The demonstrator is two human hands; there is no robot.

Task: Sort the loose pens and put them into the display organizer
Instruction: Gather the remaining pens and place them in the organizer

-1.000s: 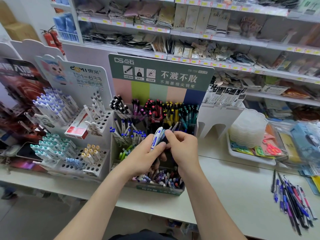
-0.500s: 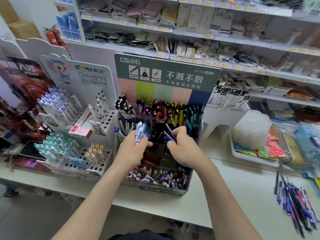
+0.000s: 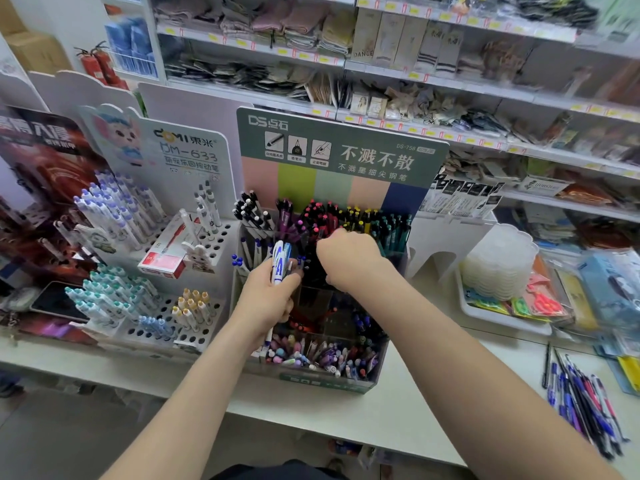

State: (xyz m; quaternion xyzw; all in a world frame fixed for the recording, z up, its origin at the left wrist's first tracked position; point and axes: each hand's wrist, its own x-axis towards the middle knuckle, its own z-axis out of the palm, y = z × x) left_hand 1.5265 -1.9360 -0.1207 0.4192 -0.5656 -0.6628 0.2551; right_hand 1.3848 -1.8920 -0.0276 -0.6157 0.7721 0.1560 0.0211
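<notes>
The green-headed display organizer (image 3: 325, 381) stands on the counter with tiered compartments full of coloured pens. My left hand (image 3: 266, 299) hovers over its left side and grips a small bundle of white-and-blue pens (image 3: 278, 263), tips up. My right hand (image 3: 349, 258) reaches into the back row, knuckles up, fingers curled down among the red and yellow pen tops. A dark pen seems pinched there, mostly hidden by the hand. A pile of loose blue, black and red pens (image 3: 581, 403) lies on the counter at the far right.
A white DM-633 pen display (image 3: 194, 150) with peg holes stands to the left, with a phone (image 3: 59, 301) beside it. On the right sits a white tray (image 3: 502, 320) holding clear plastic containers (image 3: 498, 265). Stocked shelves run behind. The counter edge (image 3: 311, 420) is near me.
My right hand moved up and back from the middle compartments to the rear row. My left hand shifted slightly left and up with its bundle of pens.
</notes>
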